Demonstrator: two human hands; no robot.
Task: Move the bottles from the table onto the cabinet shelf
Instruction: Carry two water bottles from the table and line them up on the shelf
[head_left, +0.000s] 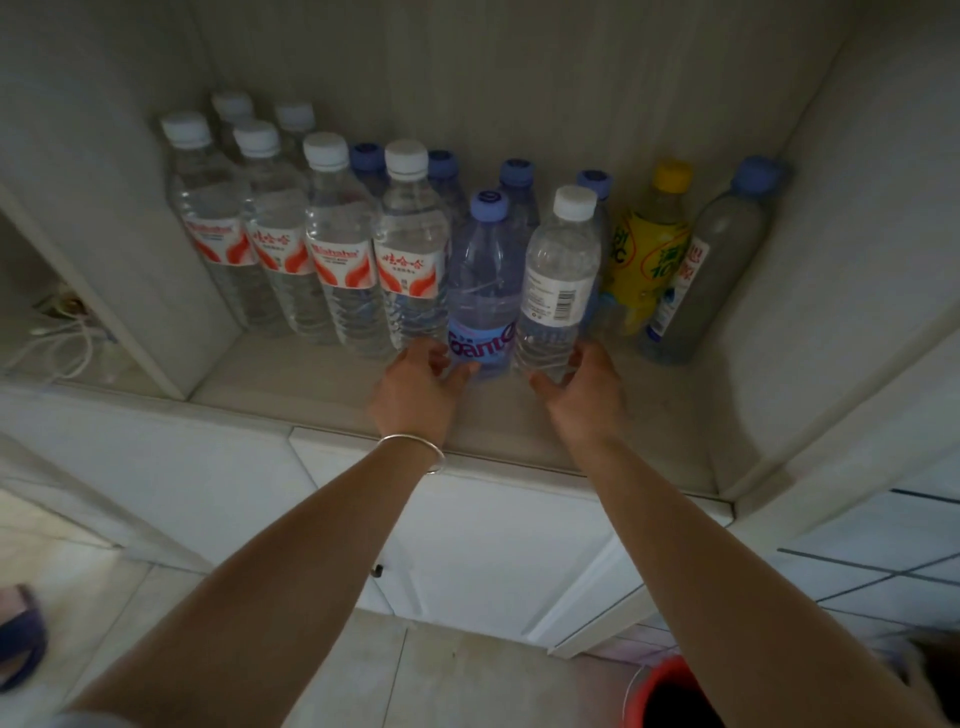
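Both my arms reach into the cabinet shelf. My left hand wraps the base of a blue-tinted bottle with a blue cap. My right hand wraps the base of a clear bottle with a white cap and white label. Both bottles stand upright on the shelf, side by side, in front of a back row of blue-capped bottles. To their left stand several clear bottles with red-and-white labels.
A yellow-capped yellow drink bottle and a grey bottle with a blue cap stand at the shelf's right end. White cabinet doors lie below the shelf. A red bucket sits on the tiled floor at the lower right.
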